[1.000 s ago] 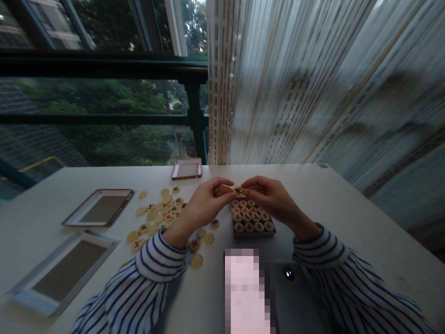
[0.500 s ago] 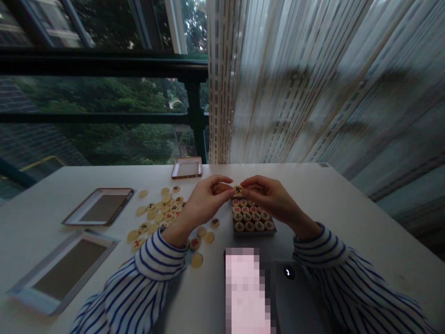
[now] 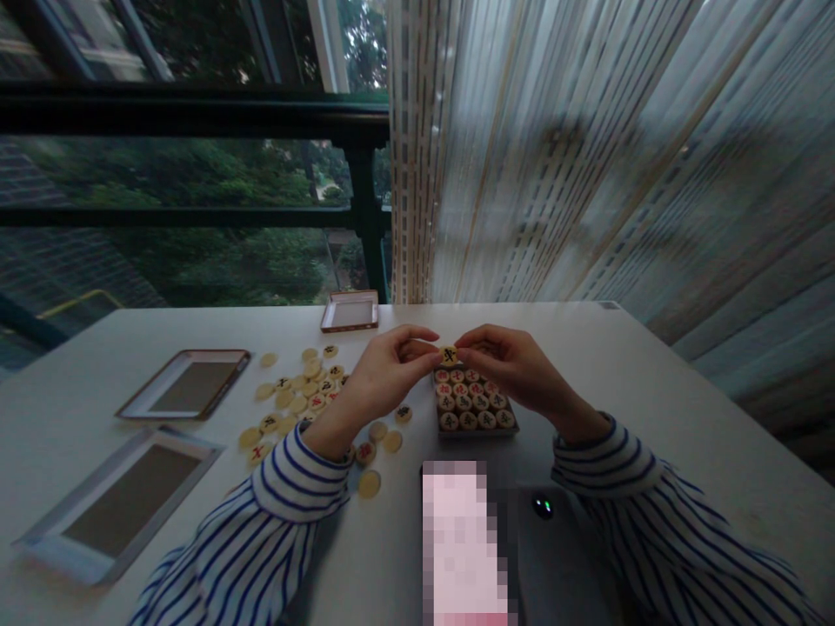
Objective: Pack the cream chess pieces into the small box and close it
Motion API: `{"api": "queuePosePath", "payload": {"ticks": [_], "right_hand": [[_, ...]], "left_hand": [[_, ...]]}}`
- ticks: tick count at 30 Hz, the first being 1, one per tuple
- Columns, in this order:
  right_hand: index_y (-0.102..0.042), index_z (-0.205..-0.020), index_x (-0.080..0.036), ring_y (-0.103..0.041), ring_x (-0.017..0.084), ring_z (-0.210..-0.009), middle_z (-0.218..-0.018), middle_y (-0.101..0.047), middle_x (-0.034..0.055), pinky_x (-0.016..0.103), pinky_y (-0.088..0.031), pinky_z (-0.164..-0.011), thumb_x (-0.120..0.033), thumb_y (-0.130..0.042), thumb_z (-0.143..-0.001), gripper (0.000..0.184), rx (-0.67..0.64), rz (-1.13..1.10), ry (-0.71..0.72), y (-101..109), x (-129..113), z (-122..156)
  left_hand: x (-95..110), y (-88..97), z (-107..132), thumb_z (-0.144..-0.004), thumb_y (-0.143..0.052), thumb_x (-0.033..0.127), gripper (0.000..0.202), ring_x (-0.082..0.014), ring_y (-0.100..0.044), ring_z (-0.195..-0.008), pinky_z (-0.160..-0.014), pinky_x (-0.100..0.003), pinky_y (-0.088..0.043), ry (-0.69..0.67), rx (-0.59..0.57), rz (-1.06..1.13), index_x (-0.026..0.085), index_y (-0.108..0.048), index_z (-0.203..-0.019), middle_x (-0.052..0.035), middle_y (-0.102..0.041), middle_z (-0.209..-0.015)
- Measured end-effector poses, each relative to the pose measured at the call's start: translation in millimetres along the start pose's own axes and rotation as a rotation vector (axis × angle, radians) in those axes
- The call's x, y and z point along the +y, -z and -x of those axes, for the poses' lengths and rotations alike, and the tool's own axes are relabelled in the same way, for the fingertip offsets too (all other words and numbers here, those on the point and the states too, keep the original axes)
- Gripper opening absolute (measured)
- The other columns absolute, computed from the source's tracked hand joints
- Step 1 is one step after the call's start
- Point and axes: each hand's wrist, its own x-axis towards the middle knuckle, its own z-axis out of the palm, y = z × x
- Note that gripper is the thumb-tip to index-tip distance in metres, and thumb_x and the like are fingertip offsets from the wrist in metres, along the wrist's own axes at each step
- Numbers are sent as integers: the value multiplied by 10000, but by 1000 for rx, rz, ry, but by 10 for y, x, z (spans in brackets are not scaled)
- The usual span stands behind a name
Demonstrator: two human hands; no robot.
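Note:
Between the fingertips of my left hand (image 3: 391,369) and my right hand (image 3: 509,361) is a round Chinese chess piece (image 3: 448,355) with a black character. Both hands pinch it from opposite sides, above the far edge of a small box (image 3: 479,433). Inside the box, xiangqi pieces (image 3: 468,421) lie face up in rows, black characters nearer me and red ones farther back. My right hand hides part of the box's far right side. Loose chess pieces (image 3: 298,404) are spread left of my left hand, some face up, others blank side up; my forearm covers some.
Two shallow trays or lids, a brown-edged one (image 3: 228,393) and a pale one (image 3: 39,543), lie at the left. A smaller lid (image 3: 350,327) sits at the far edge. A phone (image 3: 457,539) and a dark grey device (image 3: 561,565) lie nearest me on the white table (image 3: 652,417).
The held piece and my right hand have shifted very slightly to the right. Both hands keep their grip, and the view has tilted a little.

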Motion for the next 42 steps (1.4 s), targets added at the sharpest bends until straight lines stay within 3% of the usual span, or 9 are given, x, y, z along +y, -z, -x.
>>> {"api": "queuePosePath", "payload": {"ticks": [6, 11, 17, 28, 35, 42], "right_hand": [[-632, -832, -153, -611, 128, -704, -782, -661, 32, 258, -491, -641, -310, -637, -736, 183, -5, -61, -1, -2, 49, -3], [-618, -869, -150, -617, 117, -692, -780, -666, 29, 242, -498, -621, -278, -621, -751, 174, -27, -91, -21, -1, 1, 10], [-614, -954, -150, -622, 114, -701, -799, -680, 26, 221, -490, -608, -226, -580, -781, 193, -120, 56, 11, 35, -67, 27], [-626, -968, -163, -606, 120, -709, -814, -687, 31, 231, -463, -629, -263, -545, -807, 206, -150, 228, 67, 86, -55, 29], [-623, -968, -168, -601, 123, -728, -834, -683, 33, 239, -454, -636, -278, -538, -813, 208, -187, 278, 69, 122, -90, 36], [-620, -1020, -196, -576, 116, -704, -827, -664, 19, 241, -452, -639, -298, -570, -797, 250, -199, 389, 168, 140, -66, 46]], "left_hand": [[-22, -5, -9, -694, -664, 209, 245, -110, -622, -681, -638, -224, -461, -3, 7, -20, 123, -583, -908, -16, -672, -714], [-42, 8, -11, -709, -654, 263, 270, -122, -624, -698, -619, -229, -451, 16, -6, -59, 123, -586, -930, -47, -685, -768], [-66, 8, -20, -713, -649, 275, 254, -125, -621, -688, -629, -238, -460, -3, 14, -104, 122, -608, -911, -38, -679, -743], [-62, -17, -5, -717, -645, 292, 206, -143, -638, -764, -736, -268, -487, 37, 14, -147, 150, -691, -859, -52, -716, -836], [-55, -53, 1, -697, -660, 287, 208, -146, -632, -729, -719, -281, -492, 69, 39, -130, 148, -703, -847, -62, -719, -819], [-18, -89, 18, -702, -653, 264, 189, -135, -618, -699, -675, -254, -475, 81, 78, -142, 139, -708, -834, -58, -713, -779]]}}
